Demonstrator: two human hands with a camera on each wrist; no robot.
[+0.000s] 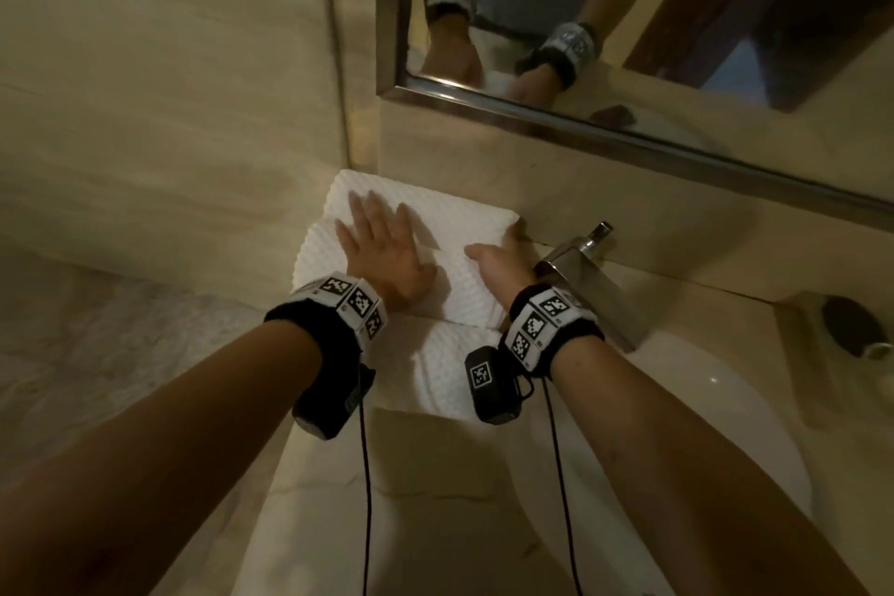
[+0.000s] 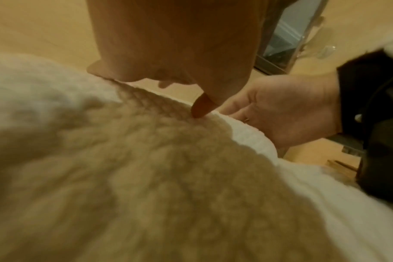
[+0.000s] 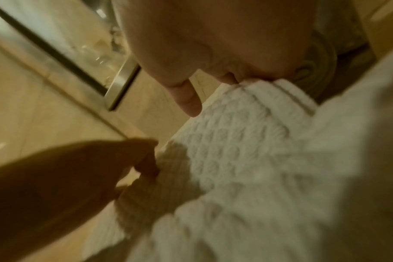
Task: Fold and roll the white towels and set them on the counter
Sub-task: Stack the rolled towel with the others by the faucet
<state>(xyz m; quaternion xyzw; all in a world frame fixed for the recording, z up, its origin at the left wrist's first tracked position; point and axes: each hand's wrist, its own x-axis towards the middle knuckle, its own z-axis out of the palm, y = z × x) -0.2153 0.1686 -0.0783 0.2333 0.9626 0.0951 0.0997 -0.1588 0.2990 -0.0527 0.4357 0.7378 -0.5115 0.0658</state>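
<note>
Both hands lie on the white towel (image 1: 454, 286), which rests on the counter (image 1: 334, 474) just left of the faucet (image 1: 575, 257).

Head view: the left hand (image 1: 382, 252) presses flat on the towel, fingers straight and spread, pointing away from the faucet toward the corner of the wall. The right hand (image 1: 498, 261) sits at the towel's edge nearest the faucet, fingers reaching down over that edge; whether they pinch the cloth cannot be told from here. Both forearms extend forward, wrists low. The towel shows several folded layers, so the step in hand appears to be folding or smoothing, with rolling not yet begun. The mirror (image 1: 629, 121) hangs above the faucet.

Left wrist view: the left hand (image 2: 168, 44) is seen from beneath the palm, one fingertip touching the cloth. The right hand (image 2: 280, 113) lies relaxed, palm showing, beside the towel (image 2: 146, 177) on the faucet side.

Right wrist view: the right hand (image 3: 213, 44) has its fingers hooked over a folded edge of the towel (image 3: 236, 150); the left hand (image 3: 56, 177) rests flat farther from the faucet.

Next move, as judged: square the layers, then tuck one short edge and roll evenly with both palms.
</note>
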